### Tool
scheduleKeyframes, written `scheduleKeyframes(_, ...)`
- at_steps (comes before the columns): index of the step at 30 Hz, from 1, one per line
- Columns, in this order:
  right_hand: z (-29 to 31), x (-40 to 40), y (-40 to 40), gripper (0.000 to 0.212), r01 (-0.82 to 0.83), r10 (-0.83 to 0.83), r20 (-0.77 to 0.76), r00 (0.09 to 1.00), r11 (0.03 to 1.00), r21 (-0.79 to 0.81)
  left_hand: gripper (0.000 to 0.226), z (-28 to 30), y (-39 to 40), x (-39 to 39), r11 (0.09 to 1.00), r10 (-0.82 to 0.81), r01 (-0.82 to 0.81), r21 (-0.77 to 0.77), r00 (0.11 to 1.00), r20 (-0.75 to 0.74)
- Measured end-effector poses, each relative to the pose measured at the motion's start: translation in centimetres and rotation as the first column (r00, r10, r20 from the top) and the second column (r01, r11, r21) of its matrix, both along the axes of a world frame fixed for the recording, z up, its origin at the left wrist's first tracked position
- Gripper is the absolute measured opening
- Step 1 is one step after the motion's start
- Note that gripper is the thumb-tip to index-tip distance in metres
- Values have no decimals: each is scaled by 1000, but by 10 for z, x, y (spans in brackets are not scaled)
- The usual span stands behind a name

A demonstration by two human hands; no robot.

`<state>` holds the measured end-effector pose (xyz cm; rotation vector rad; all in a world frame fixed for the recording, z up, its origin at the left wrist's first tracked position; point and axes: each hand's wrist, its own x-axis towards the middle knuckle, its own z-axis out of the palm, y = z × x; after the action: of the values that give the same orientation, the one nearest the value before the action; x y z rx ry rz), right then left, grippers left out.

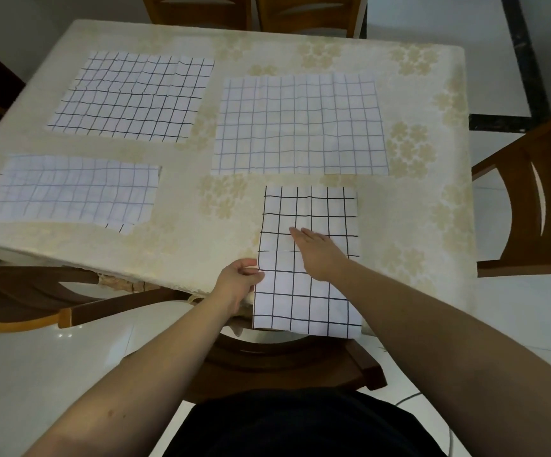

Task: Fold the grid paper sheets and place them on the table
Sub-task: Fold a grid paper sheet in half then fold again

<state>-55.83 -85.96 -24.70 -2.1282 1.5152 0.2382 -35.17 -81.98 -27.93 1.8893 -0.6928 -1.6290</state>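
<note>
A white grid paper sheet with bold black lines (310,212) lies at the table's near edge, and its lower part hangs past that edge. My left hand (239,282) pinches the sheet's left edge between thumb and fingers. My right hand (317,250) lies flat, palm down, on the sheet's middle. Three other grid sheets lie flat on the table: one at the far left (132,95), one at the far middle (300,125), and a crumpled one at the near left (72,191).
The table (181,225) wears a cream cloth with a pale flower print. Wooden chairs stand around it: one at the right (538,199), one at the near left (36,298), one under my arms (284,357), two at the far side (251,11). The floor is white tile.
</note>
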Motion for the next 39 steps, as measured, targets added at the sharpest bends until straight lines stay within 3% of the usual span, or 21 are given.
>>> scheduleKeyframes(4, -2, 5, 2, 77, 23, -23, -35, 999, 1000, -1, 26, -1, 9, -1, 1000, 29, -29, 0, 999, 16)
scheduleKeyframes(8, 1, 6, 1, 78, 36, -35, -9, 999, 999, 23, 31, -1, 13, -2, 999, -43, 44, -5, 996, 80)
scheduleKeyframes(12, 0, -3, 2, 69, 262, -258, 71, 964, 964, -54, 34, 0, 7, 0, 997, -80, 80, 7, 996, 42)
scheduleKeyframes(15, 0, -30, 14, 56, 608, -583, 183, 792, 780, -147, 24, 2, -5, -4, 999, -42, 41, 23, 998, 52)
scheduleKeyframes(17, -1, -51, 25, 52, 784, -755, 233, 613, 618, -61, 23, 5, -12, -6, 999, -33, 30, 37, 997, 74)
scheduleKeyframes(20, -5, -75, 38, 49, 911, -909, 207, 362, 392, 128, 28, 10, -21, -8, 997, -71, 70, 14, 995, 64)
scheduleKeyframes(23, -7, -85, 46, 45, 920, -959, 140, 247, 278, 277, 32, 13, -31, -13, 994, -108, 107, 14, 993, 45)
scheduleKeyframes(28, -2, -84, 47, 49, 862, -951, 195, 240, 302, 408, 34, 26, -37, -21, 993, -115, 117, 29, 992, -58)
scheduleKeyframes(32, 2, -84, 52, 50, 833, -951, 281, 130, 259, 489, 39, 46, -43, -15, 975, -220, 217, -38, 971, -93)
scheduleKeyframes(37, 10, -80, 52, 56, 798, -943, 315, 105, 269, 539, 29, 73, -50, -10, 946, -314, 303, -119, 945, -88)
scheduleKeyframes(39, 13, -77, 51, 62, 743, -941, 332, 67, 269, 613, 38, 79, -53, -4, 927, -361, 342, -156, 925, -118)
